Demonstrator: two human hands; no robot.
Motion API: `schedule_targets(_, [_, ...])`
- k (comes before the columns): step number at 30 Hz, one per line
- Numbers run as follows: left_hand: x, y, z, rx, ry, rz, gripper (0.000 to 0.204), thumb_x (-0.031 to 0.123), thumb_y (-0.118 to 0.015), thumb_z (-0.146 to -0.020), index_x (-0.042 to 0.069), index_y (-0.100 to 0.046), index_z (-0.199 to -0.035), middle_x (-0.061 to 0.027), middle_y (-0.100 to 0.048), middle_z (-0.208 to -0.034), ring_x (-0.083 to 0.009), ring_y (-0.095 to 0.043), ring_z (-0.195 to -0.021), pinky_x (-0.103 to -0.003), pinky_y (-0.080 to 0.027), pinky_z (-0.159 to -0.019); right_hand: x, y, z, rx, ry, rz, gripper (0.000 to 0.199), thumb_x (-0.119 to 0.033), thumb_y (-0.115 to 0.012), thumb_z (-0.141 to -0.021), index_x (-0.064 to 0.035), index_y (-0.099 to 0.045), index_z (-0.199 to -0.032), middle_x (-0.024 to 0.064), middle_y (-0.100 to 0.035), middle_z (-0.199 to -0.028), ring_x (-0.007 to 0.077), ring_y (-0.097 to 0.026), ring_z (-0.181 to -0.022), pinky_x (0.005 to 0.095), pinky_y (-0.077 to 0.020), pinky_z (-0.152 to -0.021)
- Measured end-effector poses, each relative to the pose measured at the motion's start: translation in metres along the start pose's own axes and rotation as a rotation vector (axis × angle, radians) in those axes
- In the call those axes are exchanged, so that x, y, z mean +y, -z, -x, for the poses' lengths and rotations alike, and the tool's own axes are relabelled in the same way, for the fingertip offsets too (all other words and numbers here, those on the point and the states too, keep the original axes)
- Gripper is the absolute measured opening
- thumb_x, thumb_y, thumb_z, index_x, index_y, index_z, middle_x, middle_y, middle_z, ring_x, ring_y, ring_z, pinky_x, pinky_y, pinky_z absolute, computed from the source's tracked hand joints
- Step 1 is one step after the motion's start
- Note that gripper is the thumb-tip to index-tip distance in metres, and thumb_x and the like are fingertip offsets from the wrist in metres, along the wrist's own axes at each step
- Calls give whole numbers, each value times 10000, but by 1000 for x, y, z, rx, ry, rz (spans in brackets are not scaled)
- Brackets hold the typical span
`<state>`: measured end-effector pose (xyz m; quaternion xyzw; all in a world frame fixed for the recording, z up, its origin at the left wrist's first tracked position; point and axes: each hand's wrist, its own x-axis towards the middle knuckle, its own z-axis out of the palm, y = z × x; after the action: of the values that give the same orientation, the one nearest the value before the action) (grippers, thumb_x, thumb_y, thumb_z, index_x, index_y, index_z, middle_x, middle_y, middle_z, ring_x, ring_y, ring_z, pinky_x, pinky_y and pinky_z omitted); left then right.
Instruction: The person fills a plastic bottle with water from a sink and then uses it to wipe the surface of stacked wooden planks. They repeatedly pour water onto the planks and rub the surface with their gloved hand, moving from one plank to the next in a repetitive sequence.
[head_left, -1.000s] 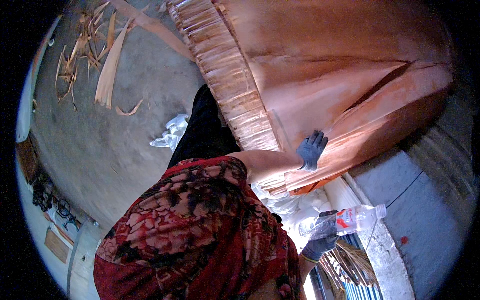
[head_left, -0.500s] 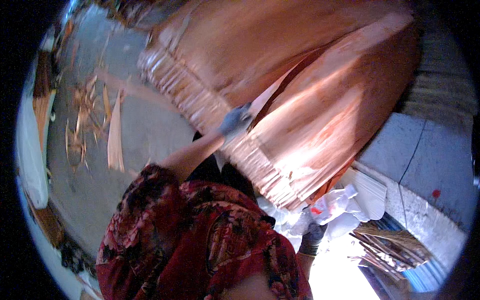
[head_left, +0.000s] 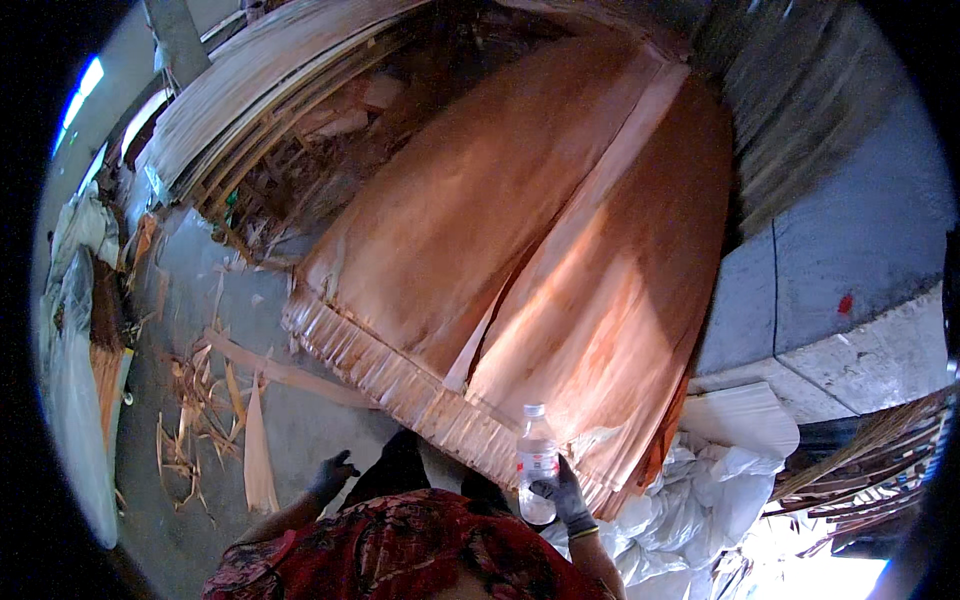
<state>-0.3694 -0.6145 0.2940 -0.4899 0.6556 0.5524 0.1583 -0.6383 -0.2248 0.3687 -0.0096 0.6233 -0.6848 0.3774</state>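
Note:
In my gloved right hand [head_left: 572,500] is a clear plastic bottle [head_left: 537,450] with a white cap and a red-and-white label. It is upright, held in front of the near edge of a big stack of thin reddish-brown wood veneer sheets [head_left: 430,250]. My gloved left hand [head_left: 334,474] is low beside my left leg, fingers apart and holding nothing. A pale narrow strip of veneer [head_left: 468,355] lies along the split between the sheets on top. The stack's near edge [head_left: 400,375] is ragged and layered.
Veneer scraps [head_left: 200,420] and a long pointed offcut [head_left: 258,450] litter the floor at left. White plastic sheeting [head_left: 680,490] lies crumpled right of the stack, by a low concrete ledge [head_left: 860,345]. Another stack of pale sheets [head_left: 250,80] stands at the far left.
My left hand has left the stack's near edge and dropped back to my left side. My right hand has come up from beside the white plastic, now showing the bottle. The view has shifted.

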Motion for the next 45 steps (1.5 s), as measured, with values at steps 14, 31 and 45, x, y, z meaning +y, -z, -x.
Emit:
schedule_targets(14, [-39, 103, -44, -68, -410, -137, 485, 142, -540, -828, -36, -394, -1255, -117, -635, -928, -144, -585, -779, -282, -459, -711, -6, -173, 21, 41, -79, -332, 410, -234, -628, -784, -29, -493, -1112, 79, -603, -946, 212, -596, -823, 345, -498, -729])
schedule_targets(31, [-223, 208, 39, 327, 168, 157, 543, 335, -532, -781, 31, -461, -1224, -166, -624, -985, -226, -617, -824, -338, -468, -735, 31, -274, -136, -432, -499, -624, 360, -260, -606, -805, -54, -511, -1085, 89, -587, -942, 228, -570, -844, 362, -476, -764])
schedule_targets(45, [-313, 238, 24, 281, 347, 128, 591, 418, -519, -769, 41, -463, -1221, -193, -568, -1083, -317, -578, -945, -349, -440, -834, 13, -465, -256, -359, -308, -202, 392, -174, -683, -744, -85, -501, -1079, 62, -580, -914, 235, -575, -832, 378, -487, -752])
